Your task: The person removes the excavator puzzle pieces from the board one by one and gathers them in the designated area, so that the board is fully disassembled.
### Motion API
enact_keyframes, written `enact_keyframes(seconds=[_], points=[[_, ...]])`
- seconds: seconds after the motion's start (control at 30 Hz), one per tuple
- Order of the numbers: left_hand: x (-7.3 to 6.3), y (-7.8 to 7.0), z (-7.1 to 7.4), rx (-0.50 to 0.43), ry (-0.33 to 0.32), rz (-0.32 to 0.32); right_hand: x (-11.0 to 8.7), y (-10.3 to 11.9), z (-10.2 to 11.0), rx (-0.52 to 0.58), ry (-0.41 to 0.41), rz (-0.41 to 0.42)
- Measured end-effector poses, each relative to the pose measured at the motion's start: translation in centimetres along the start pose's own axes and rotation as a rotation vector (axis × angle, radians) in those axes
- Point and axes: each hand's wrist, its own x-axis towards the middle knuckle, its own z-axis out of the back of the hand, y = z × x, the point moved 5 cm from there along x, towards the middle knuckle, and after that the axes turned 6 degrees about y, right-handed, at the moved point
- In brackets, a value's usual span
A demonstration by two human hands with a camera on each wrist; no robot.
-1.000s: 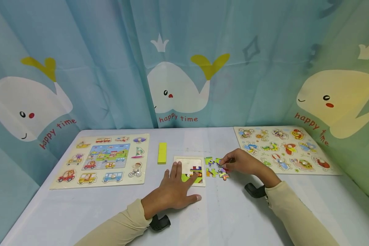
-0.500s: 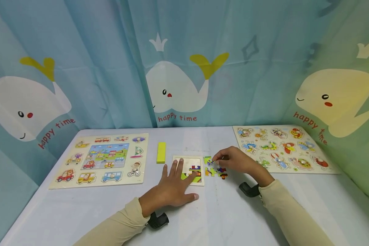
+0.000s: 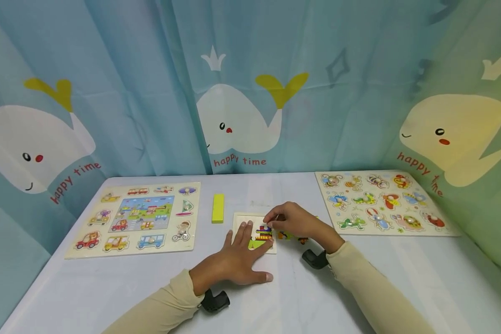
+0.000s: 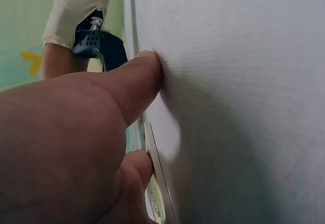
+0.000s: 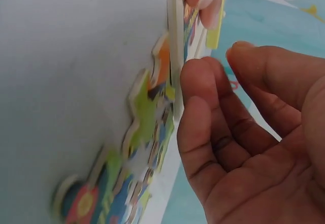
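A small square jigsaw puzzle tray (image 3: 254,215) lies at the table's middle, its lower right part filled with a train picture (image 3: 264,234). My left hand (image 3: 240,260) rests with spread fingers over its lower left, index fingertip on the picture; in the left wrist view the thumb (image 4: 144,74) touches the table. My right hand (image 3: 290,220) is above the tray's right edge, thumb and fingers pinched at the picture's top right. The puzzle piece between them is mostly hidden by the fingers. Loose puzzle pieces (image 5: 144,107) lie right beside the tray, partly under the right hand.
A yellow block (image 3: 218,208) lies behind the tray to the left. At the far left is a vehicle knob puzzle board (image 3: 194,195), at the far right an insect one (image 3: 330,204). A whale-print curtain (image 3: 163,116) hangs behind the table.
My right hand has moved left from the loose pieces to the tray's right edge, bringing a puzzle piece along. The left hand has stayed on the tray.
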Motion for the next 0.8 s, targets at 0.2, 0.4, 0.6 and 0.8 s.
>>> enact_keyframes(seconds=[0.2, 0.4, 0.6, 0.8], points=[[0.0, 0.0, -0.1, 0.031, -0.013, 0.005, 0.5, 0.5, -0.4, -0.012, 0.022, -0.035], [-0.1, -0.1, 0.0, 0.044, -0.022, 0.009, 0.6, 0.7, -0.2, -0.006, -0.007, -0.033], [0.1, 0.0, 0.0, 0.056, -0.024, 0.004, 0.5, 1.1, -0.5, 0.045, 0.009, 0.002], [0.1, 0.0, -0.1, 0.064, -0.024, 0.005, 0.6, 1.0, -1.0, 0.07, 0.042, -0.016]])
